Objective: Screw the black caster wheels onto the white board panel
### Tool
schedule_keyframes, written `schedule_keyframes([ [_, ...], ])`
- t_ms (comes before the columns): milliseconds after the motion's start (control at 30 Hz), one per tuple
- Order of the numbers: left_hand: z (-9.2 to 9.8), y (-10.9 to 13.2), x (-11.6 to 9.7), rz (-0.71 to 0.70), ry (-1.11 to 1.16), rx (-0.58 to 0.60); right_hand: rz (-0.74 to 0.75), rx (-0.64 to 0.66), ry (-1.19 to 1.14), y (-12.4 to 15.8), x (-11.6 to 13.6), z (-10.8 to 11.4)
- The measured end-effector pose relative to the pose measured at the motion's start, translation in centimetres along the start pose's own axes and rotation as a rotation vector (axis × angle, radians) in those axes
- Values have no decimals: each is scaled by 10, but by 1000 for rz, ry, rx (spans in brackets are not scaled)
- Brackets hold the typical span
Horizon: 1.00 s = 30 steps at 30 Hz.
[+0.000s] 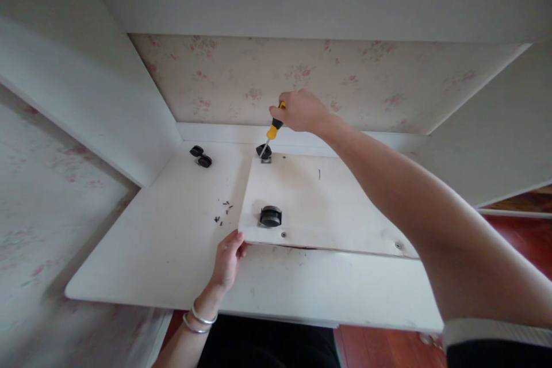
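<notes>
A yellow-and-black screwdriver (271, 133) is held in the closed right hand (302, 110), its long axis slanted down-left to the far caster (264, 151), nearer that hand, on a white panel (302, 195) whose near left corner is pinched by the left hand (227, 259).

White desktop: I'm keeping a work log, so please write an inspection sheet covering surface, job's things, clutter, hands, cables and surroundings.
Surface: white desktop, faint dark marks near its front.
Job's things: white board with near caster and far caster; screwdriver tip at the latter's mount.
Clutter: small dark pieces, likely screws, and two loose casters, left of the board.
Hands: right hand grips the screwdriver; left hand holds the board's near-left corner.
Cables: nothing seen.
Surroundings: floral wallpaper, reddish floor.
</notes>
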<state>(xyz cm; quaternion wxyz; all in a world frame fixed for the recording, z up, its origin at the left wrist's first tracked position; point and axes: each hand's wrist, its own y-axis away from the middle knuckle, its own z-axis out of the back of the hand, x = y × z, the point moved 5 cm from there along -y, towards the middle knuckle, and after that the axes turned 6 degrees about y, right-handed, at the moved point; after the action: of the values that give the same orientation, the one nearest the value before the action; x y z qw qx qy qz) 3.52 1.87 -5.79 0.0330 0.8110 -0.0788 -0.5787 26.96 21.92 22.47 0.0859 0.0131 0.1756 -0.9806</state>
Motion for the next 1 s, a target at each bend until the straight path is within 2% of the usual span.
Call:
schedule_keyframes([
  [167, 1, 1, 0, -8, 2, 2, -49, 3, -17, 3, -3, 6],
  [333, 1, 0, 0, -7, -1, 9, -162, -51, 6, 7, -30, 19],
  [467, 1, 0, 0, 3, -1, 10, -182, -25, 45, 10, -44, 10],
  [667, 0, 2, -1, 3, -15, -1, -194, 58, 23, 13, -33, -11],
  [1000, -1, 1, -3, -10, -46, 1, -148, 71, 52, 7, -20, -13],
])
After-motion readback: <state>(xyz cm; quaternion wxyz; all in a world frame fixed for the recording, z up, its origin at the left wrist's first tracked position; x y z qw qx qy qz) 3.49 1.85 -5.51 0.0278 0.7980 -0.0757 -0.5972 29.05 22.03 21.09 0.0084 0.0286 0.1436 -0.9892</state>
